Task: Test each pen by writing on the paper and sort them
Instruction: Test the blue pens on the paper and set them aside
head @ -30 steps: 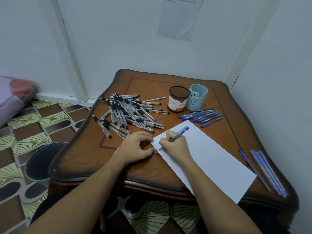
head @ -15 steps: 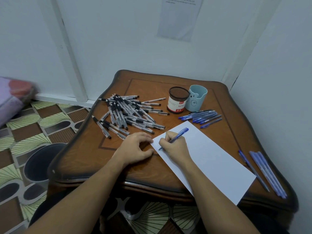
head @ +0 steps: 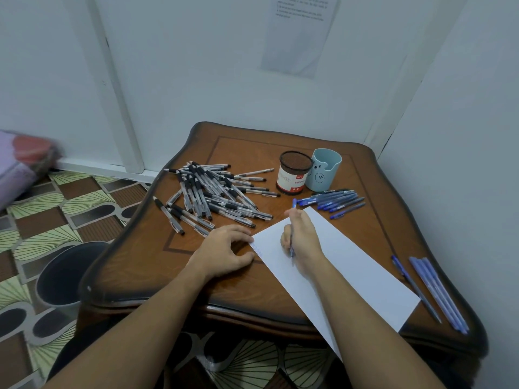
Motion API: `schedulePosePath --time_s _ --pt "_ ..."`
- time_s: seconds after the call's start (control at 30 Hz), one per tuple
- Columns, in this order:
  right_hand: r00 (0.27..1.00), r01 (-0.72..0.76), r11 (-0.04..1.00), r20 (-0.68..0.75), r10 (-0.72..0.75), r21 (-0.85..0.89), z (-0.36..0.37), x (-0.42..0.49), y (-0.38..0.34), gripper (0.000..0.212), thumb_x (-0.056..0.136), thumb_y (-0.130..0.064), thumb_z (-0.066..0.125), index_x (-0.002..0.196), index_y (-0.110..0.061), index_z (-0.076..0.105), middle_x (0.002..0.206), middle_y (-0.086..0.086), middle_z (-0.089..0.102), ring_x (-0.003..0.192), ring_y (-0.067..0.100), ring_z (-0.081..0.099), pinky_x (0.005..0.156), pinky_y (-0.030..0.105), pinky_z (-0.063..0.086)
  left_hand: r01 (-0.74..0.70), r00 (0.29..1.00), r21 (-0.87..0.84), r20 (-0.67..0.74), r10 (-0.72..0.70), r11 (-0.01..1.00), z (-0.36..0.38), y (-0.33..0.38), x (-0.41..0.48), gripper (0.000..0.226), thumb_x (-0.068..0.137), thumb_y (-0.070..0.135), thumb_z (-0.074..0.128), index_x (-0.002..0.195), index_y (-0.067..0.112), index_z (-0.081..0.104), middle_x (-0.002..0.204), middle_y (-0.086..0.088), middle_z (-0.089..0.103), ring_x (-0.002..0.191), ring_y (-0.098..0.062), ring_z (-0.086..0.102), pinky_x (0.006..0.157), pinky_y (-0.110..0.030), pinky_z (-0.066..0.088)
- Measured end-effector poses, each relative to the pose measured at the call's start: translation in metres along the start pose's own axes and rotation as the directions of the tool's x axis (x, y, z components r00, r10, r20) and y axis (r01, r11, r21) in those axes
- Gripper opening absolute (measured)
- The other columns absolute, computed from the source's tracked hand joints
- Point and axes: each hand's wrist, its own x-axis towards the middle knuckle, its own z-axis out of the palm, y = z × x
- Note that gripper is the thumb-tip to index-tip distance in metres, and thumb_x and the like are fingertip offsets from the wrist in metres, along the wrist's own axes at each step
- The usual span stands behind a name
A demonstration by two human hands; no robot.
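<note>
right grip [head: 302, 237]: clenched round a slim blue ballpoint pen [head: 294, 204], over the left end of the paper. The cap end sticks out past the knuckles toward the far edge and the tip pokes out by the wrist. Honestly can't tell if the tip touches the sheet.
left grip [head: 224, 248]: grasping nothing. The fingers are loosely arched with the fingertips on the paper's left corner, and the thumb is down on the wood.
paper: a long white sheet of paper [head: 365, 276] lies diagonally, from mid-surface down to the near right corner. Its near end hangs over the near edge.
marks: faint blue scribbles [head: 257, 248] run along the sheet's short left edge, right beside the left fingertips.
surface: a dark brown carved wooden surface [head: 252, 290] pushed into a white corner.
big pile: a messy heap of clear pens with black rubber sleeves [head: 213, 197] sits on the far left half, near the left edge.
blue bunch: a handful of dark blue pens [head: 334, 202] lies just in front of the cups, close to the paper's far corner.
second blue lot: a few lighter blue pens [head: 438, 293] lie side by side along the right edge, well apart from the bunch.
cups: a black mesh pen cup with a red-and-white label [head: 295, 175] is touching a pale blue plastic cup with a bear face [head: 323, 169], toward the far edge.
floor: a dark round bin [head: 64, 273] stands by the near left corner.
</note>
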Motion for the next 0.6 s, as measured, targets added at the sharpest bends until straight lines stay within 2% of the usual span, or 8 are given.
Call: schedulePosePath --time_s 0.1,0.3,0.43,0.5,0.53,0.6 --pt "0.999 -0.011 0.999 0.035 0.01 0.035 0.001 -0.002 -0.002 0.021 0.105 -0.037 0.039 0.116 -0.024 0.05 0.049 -0.001 0.044 0.042 0.009 0.035 0.042 0.023 0.03 0.001 1.0 0.006 0.001 -0.001 1.0 0.0 0.001 0.0 0.037 0.08 0.04 0.07 0.116 0.029 0.069 0.13 0.015 0.057 0.121 -0.002 0.045 0.107 -0.03 0.036" --pt "0.997 0.063 0.992 0.048 -0.058 -0.109 0.006 -0.001 -0.001 0.026 0.105 -0.039 0.037 0.116 -0.021 0.052 0.053 -0.001 0.05 0.044 0.008 0.044 0.047 0.021 0.039 -0.004 1.0 0.021 0.012 0.004 1.0 0.0 0.001 -0.001 0.039 0.081 0.042 0.069 0.118 0.029 0.068 0.132 0.014 0.055 0.123 -0.002 0.044 0.105 -0.028 0.036" --pt "0.992 -0.037 0.998 0.123 0.032 0.042 -0.003 -0.001 -0.015 0.021 0.105 -0.033 0.041 0.12 -0.022 0.05 0.065 0.004 0.054 0.056 0.014 0.05 0.057 0.027 0.045 0.001 1.0 0.018 0.008 -0.001 1.0 0.0 0.003 -0.002 0.039 0.082 0.041 0.068 0.118 0.028 0.067 0.133 0.014 0.055 0.123 -0.002 0.045 0.105 -0.027 0.037" --pt "0.994 -0.053 0.993 0.098 0.042 0.107 -0.014 -0.002 -0.024 0.022 0.106 -0.025 0.041 0.122 -0.019 0.054 0.076 0.007 0.056 0.066 0.018 0.054 0.066 0.03 0.048 0.006 1.0 0.014 0.009 -0.006 1.0 0.0 0.004 -0.003 0.039 0.082 0.041 0.068 0.119 0.029 0.067 0.133 0.014 0.055 0.123 -0.002 0.044 0.105 -0.026 0.036" --pt "0.997 -0.046 0.995 0.074 0.039 0.085 -0.021 -0.003 -0.028 0.023 0.105 -0.02 0.042 0.123 -0.018 0.056 0.082 0.008 0.056 0.07 0.019 0.055 0.067 0.03 0.048 0.007 1.0 0.012 0.007 -0.007 1.0 0.0 0.004 -0.002 0.038 0.083 0.041 0.068 0.119 0.029 0.066 0.133 0.015 0.054 0.123 -0.001 0.044 0.104 -0.025 0.035" --pt "1.0 -0.01 0.995 0.009 0.011 -0.102 -0.041 -0.004 -0.031 0.026 0.102 -0.011 0.045 0.123 -0.017 0.058 0.089 0.008 0.057 0.072 0.019 0.058 0.061 0.027 0.048 0.001 1.0 0.018 -0.005 -0.001 1.0 0.001 0.003 -0.002 0.038 0.083 0.04 0.069 0.119 0.029 0.066 0.133 0.015 0.054 0.12 0.002 0.043 0.102 -0.021 0.033"
